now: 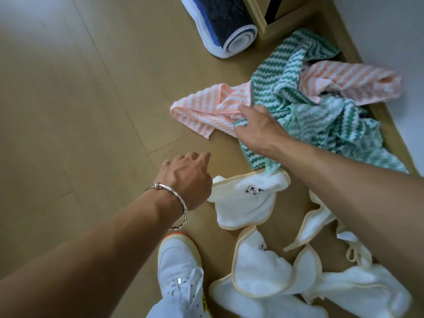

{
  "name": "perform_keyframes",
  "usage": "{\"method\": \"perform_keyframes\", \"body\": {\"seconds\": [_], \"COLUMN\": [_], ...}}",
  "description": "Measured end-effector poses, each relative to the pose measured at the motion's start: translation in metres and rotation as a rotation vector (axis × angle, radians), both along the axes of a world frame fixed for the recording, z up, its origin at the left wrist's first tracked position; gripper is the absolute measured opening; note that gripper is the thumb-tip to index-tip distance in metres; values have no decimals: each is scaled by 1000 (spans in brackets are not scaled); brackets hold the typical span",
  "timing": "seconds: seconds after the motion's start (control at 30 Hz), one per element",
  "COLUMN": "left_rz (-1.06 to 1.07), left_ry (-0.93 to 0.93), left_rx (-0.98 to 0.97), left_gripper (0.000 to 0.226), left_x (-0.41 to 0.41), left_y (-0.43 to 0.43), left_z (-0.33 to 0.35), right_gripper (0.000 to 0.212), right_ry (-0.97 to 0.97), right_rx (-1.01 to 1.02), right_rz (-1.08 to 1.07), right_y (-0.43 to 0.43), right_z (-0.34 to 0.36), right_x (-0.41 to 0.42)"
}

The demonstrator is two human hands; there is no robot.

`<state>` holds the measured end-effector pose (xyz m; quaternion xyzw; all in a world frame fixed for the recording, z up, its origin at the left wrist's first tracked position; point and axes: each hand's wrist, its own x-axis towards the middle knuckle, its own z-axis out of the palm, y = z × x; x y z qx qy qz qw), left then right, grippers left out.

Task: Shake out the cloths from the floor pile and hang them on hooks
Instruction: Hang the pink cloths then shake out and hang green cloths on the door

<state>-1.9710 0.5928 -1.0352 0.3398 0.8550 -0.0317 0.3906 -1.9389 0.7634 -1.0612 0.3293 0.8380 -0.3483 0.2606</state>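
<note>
The cloths lie in a messy pile on the wooden floor (68,111), on the right side. The right hand (259,127) reaches out to the far part of the pile. Its fingers curl down where a green cloth (309,111) with white wavy stripes meets a pink cloth (202,111) with the same stripes. One finger rests on the pink cloth, and the thumb and fingers pinch a corner of the green cloth.

More pink stripes (355,81) show on the far right, past the green cloth. I cannot tell if that is the same pink cloth or another one.

The left hand (188,177) hangs over the bare floor, to the left of the pile. Its fingers are loosely bent and it holds nothing. It is just beside a small white cloth (243,203) with a yellow edge and a little picture on it. A silver bracelet (169,191) sits on that wrist.

More white cloths with yellow edges (259,267) lie near, under the right arm. A white shoe (181,271) stands just left of them.

Far away, a rolled-up mat (220,26) in dark blue and white lies on the floor, close to the far end of the green cloth
</note>
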Motion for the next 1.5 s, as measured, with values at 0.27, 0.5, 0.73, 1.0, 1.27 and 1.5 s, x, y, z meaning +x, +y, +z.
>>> {"method": "perform_keyframes", "body": {"seconds": [0.27, 0.5, 0.73, 1.0, 1.27, 1.5], "left_rz": [-3, 116, 269, 313, 234, 51], "left_ry": [19, 97, 56, 88, 6, -24], "left_rx": [-2, 76, 173, 406, 347, 366], "left_gripper": [44, 59, 69, 38, 13, 25], "left_x": [4, 8, 15, -6, 9, 35], "left_y": [-11, -3, -5, -10, 8, 40], "left_z": [3, 65, 167, 320, 477, 590], "right_gripper": [53, 49, 51, 39, 18, 13], "right_ry": [3, 235, 255, 235, 98, -17], "right_rx": [-80, -130, -364, -412, -2, 97], "right_rz": [44, 60, -86, -87, 373, 422], "right_y": [-10, -47, -58, -46, -18, 15], "right_z": [-1, 89, 233, 394, 545, 670], "right_x": [-6, 19, 36, 20, 47, 67]}}
